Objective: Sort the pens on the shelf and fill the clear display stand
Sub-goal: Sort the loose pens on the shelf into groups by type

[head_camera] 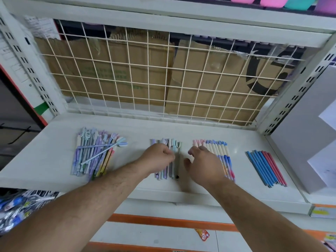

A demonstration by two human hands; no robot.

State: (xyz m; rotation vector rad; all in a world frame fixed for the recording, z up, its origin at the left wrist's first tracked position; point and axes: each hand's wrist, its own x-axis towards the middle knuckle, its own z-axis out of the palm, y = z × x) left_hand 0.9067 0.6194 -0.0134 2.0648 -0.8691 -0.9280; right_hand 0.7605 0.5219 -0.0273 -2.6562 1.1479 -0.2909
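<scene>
Four groups of pens lie across the shelf point(181, 128), and you are, I judge, in the sorting step; no clear stand shows in view, so filling has not begun.

Nearest you, both forearms reach in from 6 o'clock toward the shelf's middle. Your left hand point(160, 157) is curled, fingers drawn together and pinching at the middle pens point(172, 160), knuckles up, wrist angled in from 7 o'clock. Your right hand point(203, 164) hangs just beside it at 3 o'clock, fingers loosely spread and bent, holding nothing that I can see, partly covering the white-and-blue row point(221, 155).

Farther out, the loose pastel pile point(94, 153) sits at 9 o'clock, one pen lying crosswise on it. The blue and red pens point(265, 166) lie well apart at 3 o'clock.

Next, square the middle row with both hands, then tidy the pastel pile. Behind everything, the wire grid point(163, 73) backs the shelf at 12 o'clock.
</scene>
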